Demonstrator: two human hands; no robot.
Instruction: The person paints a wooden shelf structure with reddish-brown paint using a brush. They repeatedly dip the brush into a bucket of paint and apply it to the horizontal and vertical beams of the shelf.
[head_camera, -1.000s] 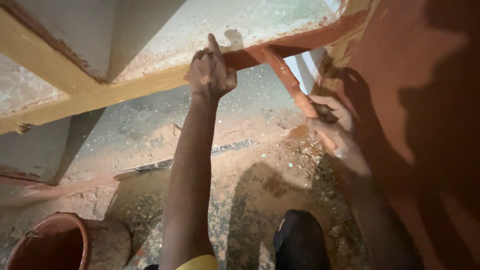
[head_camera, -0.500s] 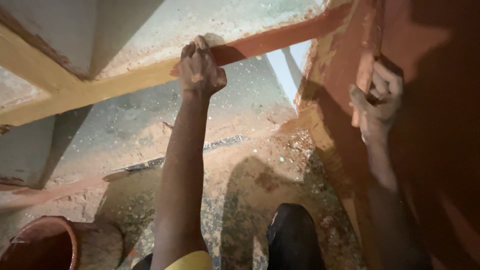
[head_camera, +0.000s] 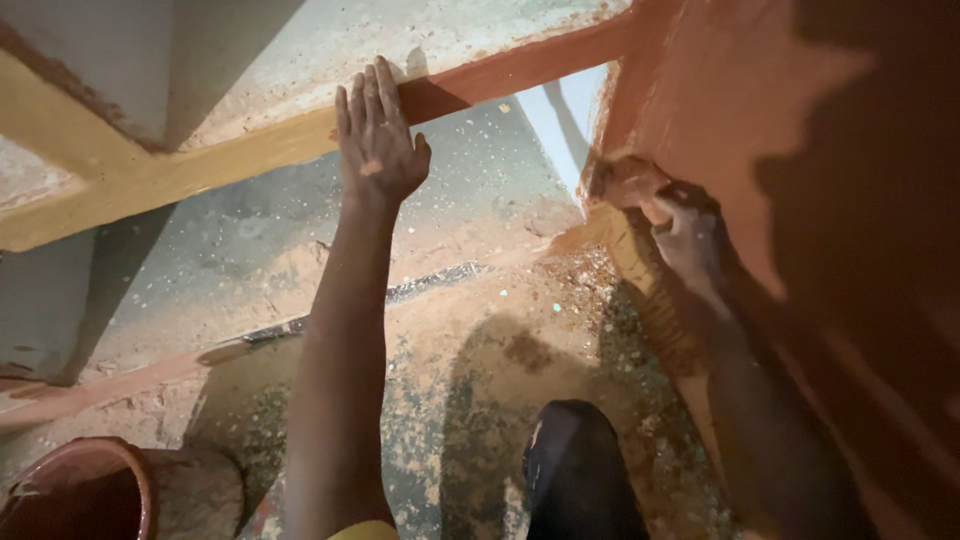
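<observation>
My left hand lies flat against a slanted band on the wall, yellow on the left and red-brown on the right. Its fingers are stretched out and it holds nothing. My right hand is closed around a paint-covered brush, which is blurred. The brush is pressed to the foot of the red-brown wall at the right, near the corner where that wall meets the floor.
A red-brown bucket stands at the bottom left. My dark shoe rests on the paint-speckled floor. A thin dark strip lies across the floor. A pale panel shows in the corner.
My left hand has gone from curled on the band to flat with fingers stretched. My right hand has come down the red-brown wall with the brush to the corner by the floor.
</observation>
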